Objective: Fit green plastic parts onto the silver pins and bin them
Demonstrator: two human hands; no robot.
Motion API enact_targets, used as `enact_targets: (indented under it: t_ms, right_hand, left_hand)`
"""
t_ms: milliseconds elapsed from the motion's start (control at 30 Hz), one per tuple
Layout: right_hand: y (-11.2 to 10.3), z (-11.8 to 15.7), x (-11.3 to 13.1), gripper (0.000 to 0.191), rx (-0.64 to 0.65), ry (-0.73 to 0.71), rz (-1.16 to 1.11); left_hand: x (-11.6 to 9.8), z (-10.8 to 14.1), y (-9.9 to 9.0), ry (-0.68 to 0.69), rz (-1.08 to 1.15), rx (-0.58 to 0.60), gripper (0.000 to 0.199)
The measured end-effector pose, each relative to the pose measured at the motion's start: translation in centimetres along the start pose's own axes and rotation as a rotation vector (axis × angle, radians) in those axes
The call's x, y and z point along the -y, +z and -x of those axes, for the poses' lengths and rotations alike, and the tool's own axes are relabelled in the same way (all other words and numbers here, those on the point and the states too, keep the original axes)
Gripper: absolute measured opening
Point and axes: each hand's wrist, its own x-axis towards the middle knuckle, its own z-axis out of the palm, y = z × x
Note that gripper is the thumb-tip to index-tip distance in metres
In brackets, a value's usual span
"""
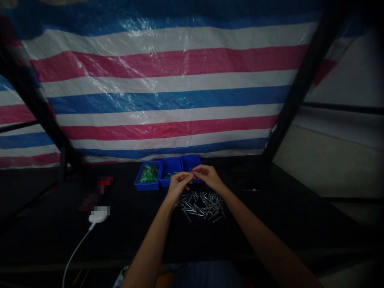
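My left hand (179,183) and my right hand (209,177) meet fingertip to fingertip in front of the blue bins. Both are pinched closed around something too small and dim to make out. Just below them, a loose pile of thin silvery screws or nails (205,207) is spread on the black table. The left blue bin (147,187) contains a clear bag of green pieces (149,173). A few green pieces lie in the middle blue bin (171,163). My hands partly cover the right blue bin (191,161).
On the left of the black table (126,232) sits a white device (98,216) with a white cable, near a blurred red object (105,181). A dark flat object (249,184) lies to the right. A striped tarp (171,96) hangs behind, between dark frame posts.
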Motion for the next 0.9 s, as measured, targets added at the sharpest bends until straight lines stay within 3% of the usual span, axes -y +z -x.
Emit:
enact_targets:
  t_ms: [133,400,700,900]
  right_hand:
    - [0.0,0.0,0.1,0.028,-0.014,0.023,-0.070]
    - [-0.3,-0.1,0.4,0.033,-0.045,0.055,-0.041]
    - [-0.5,0.1,1.1,0.029,0.000,0.029,0.016]
    - [-0.6,0.1,1.0,0.033,-0.036,0.026,0.014]
  left_hand:
    - [0.4,-0.2,0.0,0.095,-0.079,-0.021,0.033]
    - [0.6,-0.1,0.4,0.147,-0.167,-0.013,0.028]
    - [1.0,0.4,0.4,0.291,-0.571,-0.040,0.015]
    - [1.0,0.5,0.4,0.323,-0.679,-0.056,0.011]
